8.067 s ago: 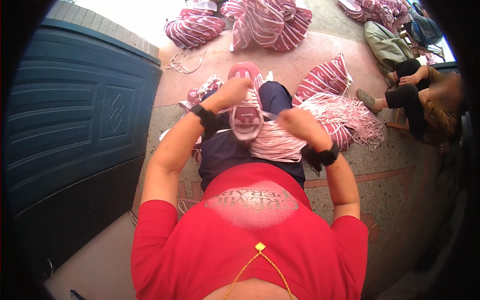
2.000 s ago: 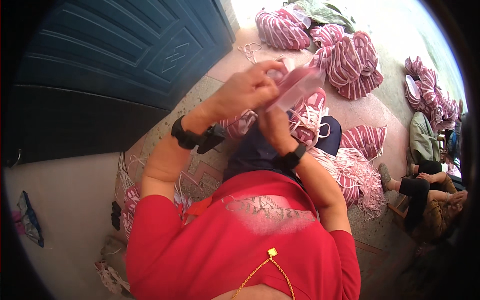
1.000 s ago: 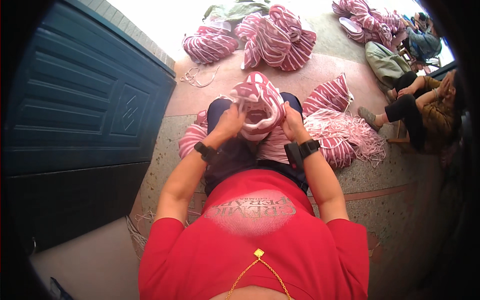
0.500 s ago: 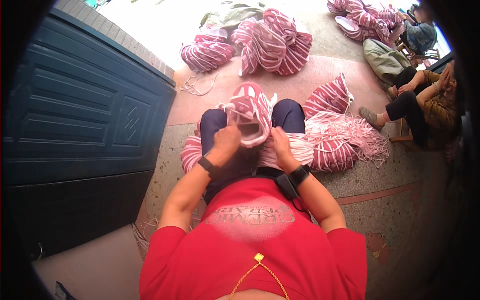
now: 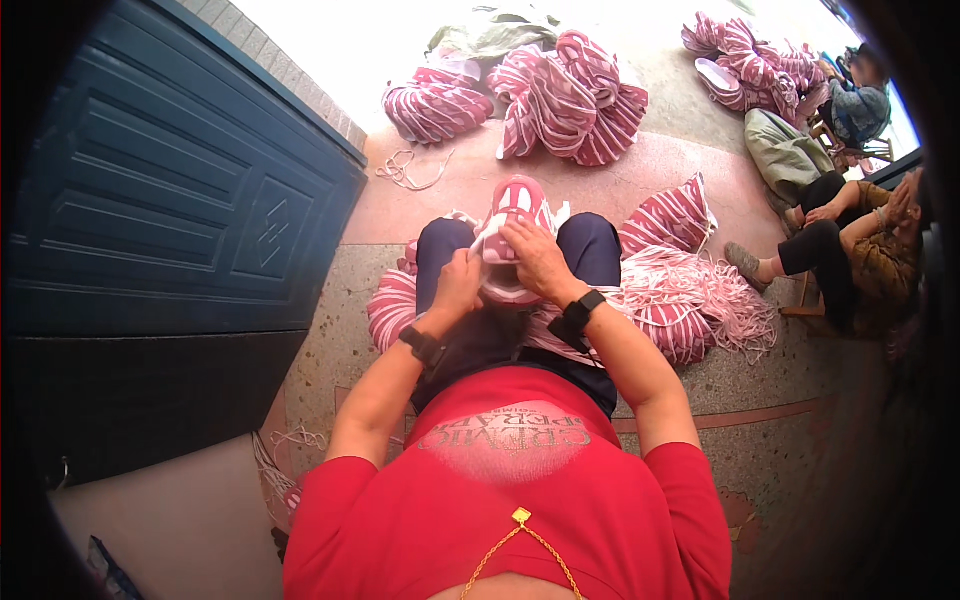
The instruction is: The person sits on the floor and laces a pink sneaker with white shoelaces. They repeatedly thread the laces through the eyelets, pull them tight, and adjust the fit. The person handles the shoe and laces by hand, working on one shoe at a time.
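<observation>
— Going left to right, what am I looking at?

— I'm seeing a dark blue panelled door [image 5: 170, 200] filling the left side. Beside it the person is sitting on the speckled stone floor [image 5: 800, 400], and the left hand [image 5: 458, 285] is curling closed on the near edge of a pink-and-white striped fabric shoe upper [image 5: 510, 235] that is lying on the lap between the knees.

— And the other one?

— The right hand [image 5: 538, 258] is lying over the top of that same upper, fingers bent and pressing down on it; I can't tell how tightly it is pinching.

— How is the piece likely to be handling?

— I'm judging it light and soft: it is sagging and folding under the fingers, so it is probably wanting two hands, one on each side rim, where the stitched edge looks firmer. The cloth doesn't look slippery or fragile.

— Further right?

— A loose pile of matching striped uppers with pale laces [image 5: 680, 300] is spreading over the floor just beside the right knee, and another seated person [image 5: 850, 240] is resting at the far right.
</observation>
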Motion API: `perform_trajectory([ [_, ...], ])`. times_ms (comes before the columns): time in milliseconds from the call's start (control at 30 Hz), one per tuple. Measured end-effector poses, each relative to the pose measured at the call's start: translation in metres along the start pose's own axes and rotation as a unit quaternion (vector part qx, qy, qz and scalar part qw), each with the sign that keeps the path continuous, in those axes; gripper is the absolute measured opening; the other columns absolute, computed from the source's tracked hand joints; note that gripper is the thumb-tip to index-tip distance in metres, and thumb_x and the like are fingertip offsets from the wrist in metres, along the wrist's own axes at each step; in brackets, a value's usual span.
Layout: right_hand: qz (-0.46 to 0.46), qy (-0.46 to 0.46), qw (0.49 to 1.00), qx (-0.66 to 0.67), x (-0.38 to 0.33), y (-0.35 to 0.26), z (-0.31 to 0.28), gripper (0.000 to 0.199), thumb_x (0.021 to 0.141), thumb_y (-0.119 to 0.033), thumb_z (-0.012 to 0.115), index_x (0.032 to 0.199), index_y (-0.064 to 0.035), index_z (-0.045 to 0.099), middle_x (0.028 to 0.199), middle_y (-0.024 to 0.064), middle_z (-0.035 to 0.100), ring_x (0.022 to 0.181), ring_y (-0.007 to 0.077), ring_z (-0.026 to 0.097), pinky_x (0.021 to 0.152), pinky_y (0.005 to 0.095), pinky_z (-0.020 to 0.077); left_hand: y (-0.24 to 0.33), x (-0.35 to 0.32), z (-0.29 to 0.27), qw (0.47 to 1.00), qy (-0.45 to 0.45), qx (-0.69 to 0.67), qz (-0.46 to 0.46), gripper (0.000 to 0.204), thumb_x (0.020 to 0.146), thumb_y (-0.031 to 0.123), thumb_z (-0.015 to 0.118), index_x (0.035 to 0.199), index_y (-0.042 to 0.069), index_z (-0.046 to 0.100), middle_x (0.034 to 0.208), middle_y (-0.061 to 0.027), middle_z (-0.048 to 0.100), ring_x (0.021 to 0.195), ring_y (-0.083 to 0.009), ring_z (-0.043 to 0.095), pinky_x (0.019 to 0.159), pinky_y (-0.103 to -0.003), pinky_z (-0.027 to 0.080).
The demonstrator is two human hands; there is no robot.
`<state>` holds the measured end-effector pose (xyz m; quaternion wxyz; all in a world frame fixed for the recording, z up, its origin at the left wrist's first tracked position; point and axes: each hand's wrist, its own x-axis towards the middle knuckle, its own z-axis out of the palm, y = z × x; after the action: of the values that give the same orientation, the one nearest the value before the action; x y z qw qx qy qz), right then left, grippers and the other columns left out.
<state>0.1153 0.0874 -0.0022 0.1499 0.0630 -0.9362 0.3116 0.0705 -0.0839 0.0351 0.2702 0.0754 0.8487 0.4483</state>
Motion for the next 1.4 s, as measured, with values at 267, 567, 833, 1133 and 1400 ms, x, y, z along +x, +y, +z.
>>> perform_trajectory([
  [267,-0.133,-0.152,0.977,-0.069,0.001,0.012,-0.035,0.046,0.072,-0.007,0.058,0.117,-0.0088,0.051,0.13,0.0089,0.048,0.124,0.0321,0.042,0.102,0.0413,0.0345,-0.044,0.005,0.018,0.86,0.114,0.311,0.387,0.017,0.092,0.018,0.045,0.094,0.001,0.046,0.06,-0.0223,0.056,0.05,-0.0386,0.058,0.046,-0.046,0.048],
  [567,-0.159,-0.174,0.97,-0.058,0.012,-0.001,-0.033,0.044,0.068,-0.029,0.068,0.105,-0.0072,0.058,0.125,0.0142,0.048,0.122,0.034,0.04,0.1,0.0459,0.0325,-0.04,-0.007,0.017,0.904,0.104,0.26,0.322,0.014,0.089,0.012,0.049,0.097,0.0,0.045,0.058,-0.0213,0.056,0.054,-0.0386,0.06,0.047,-0.048,0.047],
  [833,0.183,-0.076,0.978,-0.071,-0.022,-0.021,-0.044,0.061,0.071,-0.022,0.067,0.124,-0.0033,0.045,0.122,0.0201,0.05,0.113,0.0351,0.049,0.086,0.0459,0.0455,-0.015,-0.003,0.002,0.919,0.097,0.227,0.307,0.045,0.079,0.019,0.065,0.119,0.007,0.05,0.123,-0.0187,0.048,0.11,-0.0341,0.051,0.078,-0.043,0.051],
  [1133,0.238,-0.067,0.968,-0.045,-0.04,-0.015,-0.032,0.018,0.081,-0.013,0.051,0.09,0.0025,0.052,0.075,0.0236,0.063,0.068,0.0403,0.063,0.062,0.0473,0.0508,0.008,0.018,0.028,0.813,-0.015,0.439,0.382,0.062,0.069,0.019,0.069,0.128,0.014,0.048,0.134,-0.0104,0.042,0.121,-0.0445,0.038,0.084,-0.047,0.05],
  [1400,0.267,-0.013,0.963,0.016,-0.039,-0.035,-0.014,0.042,0.088,-0.023,0.053,0.117,0.0062,0.043,0.11,0.0305,0.053,0.084,0.0449,0.06,0.07,0.0487,0.0497,0.0,0.009,0.003,0.96,0.069,0.15,0.226,0.042,0.081,0.027,0.063,0.113,0.001,0.054,0.102,-0.0245,0.059,0.094,-0.0397,0.057,0.074,-0.044,0.048],
])
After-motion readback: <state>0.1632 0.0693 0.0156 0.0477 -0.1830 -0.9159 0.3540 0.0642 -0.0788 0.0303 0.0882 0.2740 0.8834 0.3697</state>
